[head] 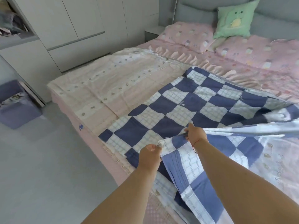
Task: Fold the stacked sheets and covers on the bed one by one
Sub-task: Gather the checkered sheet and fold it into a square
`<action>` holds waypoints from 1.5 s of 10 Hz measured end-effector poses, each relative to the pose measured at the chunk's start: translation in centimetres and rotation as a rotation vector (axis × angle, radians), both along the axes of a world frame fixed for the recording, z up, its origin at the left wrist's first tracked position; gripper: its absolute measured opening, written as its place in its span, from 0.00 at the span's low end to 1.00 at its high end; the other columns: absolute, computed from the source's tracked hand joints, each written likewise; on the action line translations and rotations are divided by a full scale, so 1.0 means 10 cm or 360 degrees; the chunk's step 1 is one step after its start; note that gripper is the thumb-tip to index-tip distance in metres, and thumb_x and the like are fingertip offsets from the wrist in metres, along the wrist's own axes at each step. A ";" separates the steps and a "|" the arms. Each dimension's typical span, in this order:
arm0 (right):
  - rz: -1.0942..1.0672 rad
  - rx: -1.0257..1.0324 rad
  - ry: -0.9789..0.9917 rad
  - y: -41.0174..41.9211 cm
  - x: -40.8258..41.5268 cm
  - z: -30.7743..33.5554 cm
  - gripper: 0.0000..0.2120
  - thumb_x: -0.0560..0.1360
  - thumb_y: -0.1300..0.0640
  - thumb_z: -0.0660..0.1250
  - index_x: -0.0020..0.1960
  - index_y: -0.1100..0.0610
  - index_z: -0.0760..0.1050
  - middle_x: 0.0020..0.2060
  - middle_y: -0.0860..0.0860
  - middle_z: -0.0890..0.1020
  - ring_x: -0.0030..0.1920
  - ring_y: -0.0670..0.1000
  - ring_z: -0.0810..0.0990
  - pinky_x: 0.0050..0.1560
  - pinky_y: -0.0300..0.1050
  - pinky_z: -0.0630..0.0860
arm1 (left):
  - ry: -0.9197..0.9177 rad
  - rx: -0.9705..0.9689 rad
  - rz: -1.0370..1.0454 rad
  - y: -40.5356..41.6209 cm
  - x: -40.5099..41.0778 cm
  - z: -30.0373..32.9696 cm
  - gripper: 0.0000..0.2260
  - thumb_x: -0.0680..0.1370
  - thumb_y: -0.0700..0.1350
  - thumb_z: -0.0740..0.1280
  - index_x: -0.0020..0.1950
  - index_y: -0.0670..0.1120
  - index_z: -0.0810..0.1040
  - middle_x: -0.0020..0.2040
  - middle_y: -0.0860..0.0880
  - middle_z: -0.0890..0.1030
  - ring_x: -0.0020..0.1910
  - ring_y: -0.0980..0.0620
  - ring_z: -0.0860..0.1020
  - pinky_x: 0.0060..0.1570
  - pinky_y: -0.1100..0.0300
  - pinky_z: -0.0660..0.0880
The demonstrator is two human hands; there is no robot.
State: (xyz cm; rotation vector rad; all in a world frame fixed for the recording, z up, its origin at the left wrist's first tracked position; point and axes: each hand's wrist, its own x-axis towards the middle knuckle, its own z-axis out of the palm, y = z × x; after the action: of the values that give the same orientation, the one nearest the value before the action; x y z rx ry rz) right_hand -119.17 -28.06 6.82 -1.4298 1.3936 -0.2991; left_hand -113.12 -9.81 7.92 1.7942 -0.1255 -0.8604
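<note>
Head view: a blue-and-white checked cover [191, 104] is spread across the near half of the bed [90, 143], its near edge lifted clear of the mattress. That raised edge is pinched at a corner by the left hand [149, 156], fingers curled tight on the cloth, and gripped a little further along by the right hand [195, 133] (a red thread is worn at its wrist). Beneath the cover, a cream sheet [113, 80] with small printed motifs is laid flat. Pink pillows [191, 36] and a green cushion [234, 18] are set at the headboard. A purple box [17, 109] is seen on the floor near grey wardrobe doors [77, 26].
</note>
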 end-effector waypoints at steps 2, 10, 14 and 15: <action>0.0162 -0.0095 0.0037 0.21 0.99 0.00 0.16 0.79 0.46 0.56 0.39 0.53 0.75 0.52 0.62 0.81 0.56 0.63 0.79 0.56 0.53 0.75 | 0.0138 -0.0016 0.0055 0.25 1.00 -0.15 0.10 0.80 0.46 0.66 0.45 0.39 0.77 0.47 0.35 0.82 0.47 0.42 0.83 0.52 0.46 0.80; 0.0704 0.0149 0.0078 0.61 3.23 -1.13 0.18 0.82 0.53 0.53 0.72 0.46 0.65 0.65 0.51 0.74 0.65 0.54 0.72 0.63 0.46 0.69 | -0.0360 0.1283 -0.0753 0.37 3.91 -1.22 0.05 0.74 0.42 0.66 0.45 0.43 0.72 0.43 0.46 0.77 0.40 0.48 0.74 0.34 0.61 0.66; -0.0101 0.0016 0.0601 0.62 1.98 -1.40 0.12 0.80 0.56 0.58 0.58 0.56 0.78 0.56 0.52 0.78 0.60 0.53 0.74 0.62 0.45 0.69 | -0.0679 0.1003 -0.1291 -0.47 3.89 -1.54 0.19 0.79 0.49 0.66 0.63 0.38 0.72 0.59 0.41 0.78 0.57 0.42 0.76 0.56 0.55 0.71; -0.0161 0.0071 0.0750 0.75 1.89 -1.43 0.11 0.79 0.55 0.60 0.51 0.56 0.80 0.54 0.52 0.79 0.57 0.53 0.75 0.61 0.45 0.70 | -0.0794 0.1152 -0.1316 -0.38 4.04 -1.63 0.12 0.79 0.45 0.65 0.55 0.37 0.75 0.51 0.41 0.79 0.48 0.42 0.75 0.48 0.55 0.70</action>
State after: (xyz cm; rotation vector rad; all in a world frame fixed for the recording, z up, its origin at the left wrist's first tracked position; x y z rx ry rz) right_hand -100.27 -20.56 -7.52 -1.4512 1.8429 0.0113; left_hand -72.70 -13.58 -8.34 2.6760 -1.0479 -1.0751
